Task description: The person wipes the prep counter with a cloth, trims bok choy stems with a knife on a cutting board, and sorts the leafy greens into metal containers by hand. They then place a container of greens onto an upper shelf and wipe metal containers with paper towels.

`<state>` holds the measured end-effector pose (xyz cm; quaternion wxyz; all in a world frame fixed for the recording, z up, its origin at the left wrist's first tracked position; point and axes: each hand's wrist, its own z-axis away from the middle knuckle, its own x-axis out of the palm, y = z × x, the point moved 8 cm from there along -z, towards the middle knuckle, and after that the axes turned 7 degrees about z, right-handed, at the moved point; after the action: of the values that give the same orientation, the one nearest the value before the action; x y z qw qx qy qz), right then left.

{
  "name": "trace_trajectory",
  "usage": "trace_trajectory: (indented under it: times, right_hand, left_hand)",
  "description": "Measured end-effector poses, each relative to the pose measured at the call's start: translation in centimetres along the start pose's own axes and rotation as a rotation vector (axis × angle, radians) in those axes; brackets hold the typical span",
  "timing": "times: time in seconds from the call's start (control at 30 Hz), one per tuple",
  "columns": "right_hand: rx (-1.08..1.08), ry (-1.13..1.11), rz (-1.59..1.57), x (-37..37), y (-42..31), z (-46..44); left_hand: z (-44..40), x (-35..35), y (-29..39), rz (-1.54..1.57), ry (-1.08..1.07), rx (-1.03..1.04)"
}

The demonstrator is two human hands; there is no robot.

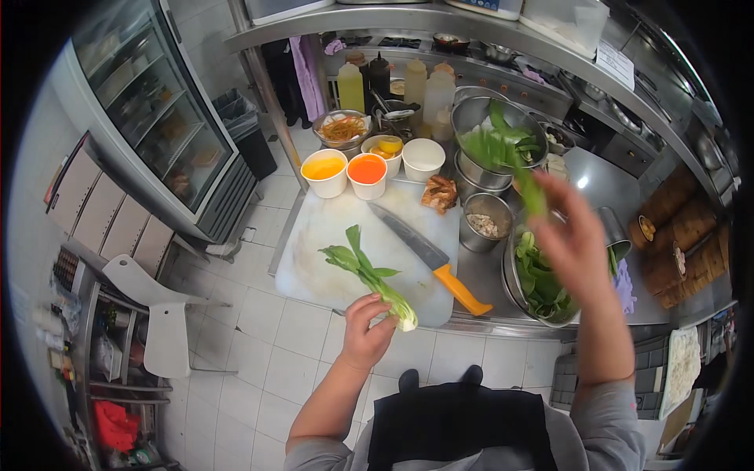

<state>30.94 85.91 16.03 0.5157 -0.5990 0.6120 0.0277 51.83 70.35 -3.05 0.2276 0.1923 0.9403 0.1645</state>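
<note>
Fingers (362, 309) of left hand (367, 337) pinching the pale base of a leafy green (363, 268), leaves spread above the white cutting board (314, 235). In blurred right hand (577, 243), a gripped green stalk (534, 198), leaves before the upper metal bowl (471, 114). Farther out, on the board, an orange-handled knife (426, 250); beyond, a cup of orange sauce (367, 189).
</note>
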Motion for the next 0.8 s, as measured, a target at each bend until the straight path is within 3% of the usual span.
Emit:
trace_trajectory:
  times: [0.1,0.17,0.2,0.23,0.3,0.37,0.43,0.5,0.53,0.6,0.63,0.7,0.77,0.8]
  right_hand:
    - [-0.180,0.144,0.343,-1.8,3.4,-6.9]
    - [-0.148,0.142,0.637,-1.2,5.8,-9.7]
    - [-0.294,0.217,0.828,-0.8,4.1,-9.2]
    - [-0.305,0.220,0.813,-0.3,3.0,-8.5]
    - [-0.196,0.016,0.344,1.7,1.3,-5.2]
    - [-0.085,-0.342,0.215,4.8,-1.1,0.3]
    - [0.062,-0.547,-0.065,8.0,-0.8,5.1]
    - [0.240,-0.604,-0.380,10.8,0.7,7.4]
    - [0.242,-0.595,-0.380,12.1,2.2,8.0]
    - [0.326,-0.479,-0.829,13.8,4.4,8.0]
    - [0.318,-0.472,-0.830,13.5,4.8,8.0]
    - [0.583,-0.515,-1.189,14.2,5.7,8.6]
    - [0.630,-0.520,-1.264,14.4,6.4,8.9]
    - [0.686,-0.531,-1.334,14.6,6.7,9.3]
  left_hand:
    - [-1.2,0.3,0.3,0.022,0.025,0.020]
    - [-1.9,0.7,0.8,0.076,0.045,0.032]
    - [-2.1,0.8,0.9,0.054,0.045,0.029]
    - [-2.4,0.9,1.2,0.074,0.063,0.053]
    - [-2.5,1.4,1.7,0.102,0.070,0.072]
    - [-2.7,2.1,1.9,0.148,0.071,0.084]
    - [-3.5,2.7,2.7,0.161,0.042,0.116]
    - [-4.6,3.2,3.9,0.171,0.016,0.144]
    - [-5.3,3.4,4.5,0.148,0.000,0.168]
    - [-6.3,3.5,5.6,0.124,-0.017,0.205]
    - [-6.8,3.6,5.7,0.091,-0.035,0.176]
    - [-6.9,4.1,6.1,0.053,-0.052,0.154]
    - [-5.5,3.5,3.2,0.250,0.184,-0.275]
    - [-5.3,4.4,2.1,0.637,0.295,-0.503]
